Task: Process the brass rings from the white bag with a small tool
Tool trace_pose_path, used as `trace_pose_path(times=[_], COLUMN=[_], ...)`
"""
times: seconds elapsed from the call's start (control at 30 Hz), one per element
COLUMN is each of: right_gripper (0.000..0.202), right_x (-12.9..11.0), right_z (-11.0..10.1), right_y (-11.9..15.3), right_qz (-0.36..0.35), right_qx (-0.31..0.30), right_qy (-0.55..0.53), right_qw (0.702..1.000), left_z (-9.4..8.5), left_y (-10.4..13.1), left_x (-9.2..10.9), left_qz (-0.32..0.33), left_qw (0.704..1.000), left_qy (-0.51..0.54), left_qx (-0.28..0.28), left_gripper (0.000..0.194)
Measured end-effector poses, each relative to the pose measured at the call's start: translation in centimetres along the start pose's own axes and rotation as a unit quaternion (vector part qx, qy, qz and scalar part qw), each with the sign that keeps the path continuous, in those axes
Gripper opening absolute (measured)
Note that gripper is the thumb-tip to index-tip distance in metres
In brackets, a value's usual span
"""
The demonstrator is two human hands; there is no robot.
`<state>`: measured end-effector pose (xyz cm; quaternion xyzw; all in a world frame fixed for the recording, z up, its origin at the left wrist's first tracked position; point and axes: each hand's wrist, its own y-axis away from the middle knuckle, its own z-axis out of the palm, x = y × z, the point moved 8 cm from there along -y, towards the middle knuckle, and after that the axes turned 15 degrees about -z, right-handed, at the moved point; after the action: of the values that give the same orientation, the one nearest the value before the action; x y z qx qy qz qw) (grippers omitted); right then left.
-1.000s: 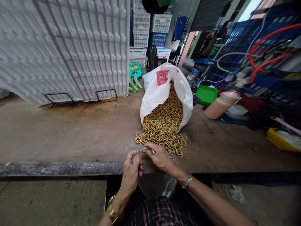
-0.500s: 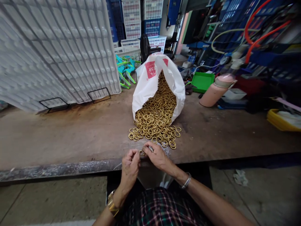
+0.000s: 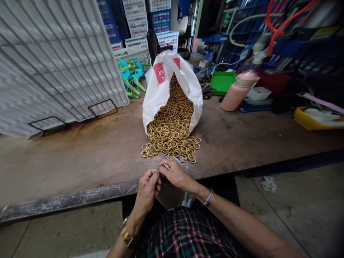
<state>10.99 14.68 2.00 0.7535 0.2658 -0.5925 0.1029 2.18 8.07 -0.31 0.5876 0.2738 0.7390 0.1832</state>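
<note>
My left hand [image 3: 148,187] is closed, thumb against forefinger, on a brass ring that my fingers almost wholly hide. Touching it at the fingertips, my right hand [image 3: 176,175] is also closed. A short grey metal tool [image 3: 167,166] pokes out between its thumb and forefinger; its kind is too small to tell. Both hands are over the front edge of the workbench [image 3: 107,157]. Just beyond them, a heap of brass rings [image 3: 172,132] spills from the mouth of a white plastic sack [image 3: 154,93] lying on its side.
Stacked clear plastic trays [image 3: 67,53] lean at the left against black wire stands. Teal and lime plastic parts [image 3: 131,77] lie behind the sack. To the right are a green tray [image 3: 222,83], a pink bottle [image 3: 236,93] and a yellow basket [image 3: 309,120]. Crates [image 3: 137,21] fill the background.
My head view has shifted, so the bench scene sits further left and higher. My hands have drawn together, and the ring that showed between them is now mostly covered by fingers.
</note>
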Motion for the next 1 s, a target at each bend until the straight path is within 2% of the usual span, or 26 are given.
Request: trace_pose_path(times=[0.3,0.7,0.83,1.0], right_gripper=[0.018,0.021,0.019,0.019], right_x=[-0.4,-0.5,-1.1,-1.5], right_z=[0.7,1.3,0.9,2.3], right_y=[0.0,-0.1,0.2,1.0], right_qz=[-0.019,-0.048,-0.059,-0.101], right_qx=[-0.010,-0.009,-0.022,-0.129], right_qy=[-0.004,-0.016,0.120,0.305], right_qw=[1.000,0.999,0.991,0.938], left_z=[0.0,-0.3,-1.0,-1.7], left_y=[0.5,1.0,0.7,0.7], left_x=[0.0,-0.1,-0.3,0.0], left_qz=[-0.012,0.009,0.015,0.036], left_qw=[0.997,0.993,0.995,0.998], left_qy=[0.071,0.098,0.090,0.039], left_qx=[-0.035,-0.068,-0.029,0.020], left_gripper=[0.026,0.024,0.026,0.031])
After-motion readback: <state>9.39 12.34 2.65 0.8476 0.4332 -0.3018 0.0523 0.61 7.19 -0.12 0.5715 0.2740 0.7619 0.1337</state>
